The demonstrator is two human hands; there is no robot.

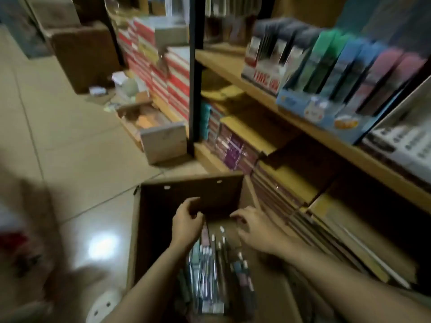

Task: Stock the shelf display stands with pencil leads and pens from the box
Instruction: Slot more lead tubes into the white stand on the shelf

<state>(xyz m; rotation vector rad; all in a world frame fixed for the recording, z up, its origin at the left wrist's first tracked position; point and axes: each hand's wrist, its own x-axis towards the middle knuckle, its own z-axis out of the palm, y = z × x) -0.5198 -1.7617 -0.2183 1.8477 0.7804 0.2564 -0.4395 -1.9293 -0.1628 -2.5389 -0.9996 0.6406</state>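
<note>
An open cardboard box (149, 220) stands on the floor below me, beside the shelf. Several packs of pens (207, 271) lie along its bottom. My left hand (186, 222) reaches into the box with curled fingers at the far end of the packs; the blur hides whether it holds one. My right hand (251, 227) hovers inside the box to the right, fingers bent loosely, holding nothing that I can see. On the upper shelf board (233, 68) stands a blue display stand (321, 113) filled with green, blue and pink packs.
The lower shelf holds stacked packets and notebooks (235, 150). Red and white boxes (163, 73) are piled on the floor to the left of the black shelf post (194, 78). An open carton (154, 129) and a large brown carton (84, 57) stand on the tiled floor.
</note>
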